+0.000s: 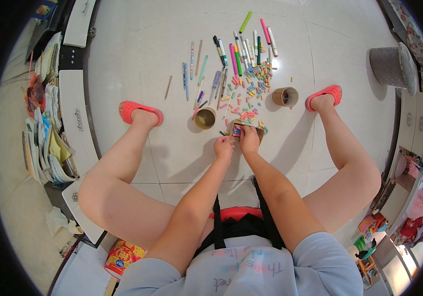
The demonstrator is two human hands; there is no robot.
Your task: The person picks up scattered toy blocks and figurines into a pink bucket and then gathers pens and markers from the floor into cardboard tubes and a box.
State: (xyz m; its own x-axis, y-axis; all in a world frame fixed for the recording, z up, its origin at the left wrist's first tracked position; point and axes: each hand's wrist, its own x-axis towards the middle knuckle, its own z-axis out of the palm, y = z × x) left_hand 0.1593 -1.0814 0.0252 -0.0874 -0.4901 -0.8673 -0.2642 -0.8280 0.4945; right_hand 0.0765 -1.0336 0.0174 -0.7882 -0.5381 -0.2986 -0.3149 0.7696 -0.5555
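A small cardboard box [261, 134] sits on the floor in front of me, with short colored chalk pieces [236, 131] lying inside. My right hand [249, 139] reaches over its near edge, fingers bent down into the box; what the fingertips grip is hidden. Just left of the box's near corner is my left hand [223, 147], its fingers curled together in a pinch. Anything in that pinch is too small to make out. Many loose chalk pieces [258, 90] are scattered beyond the box in pink, yellow, green and blue.
A round cup [213, 116] stands left of the box, another cup [277, 97] to its right. Markers [245, 52], pencils [192, 60] and a screwdriver [216, 79] lie farther out. My feet in red slippers [327, 95] flank the spread. A grey bin [386, 66] stands far right.
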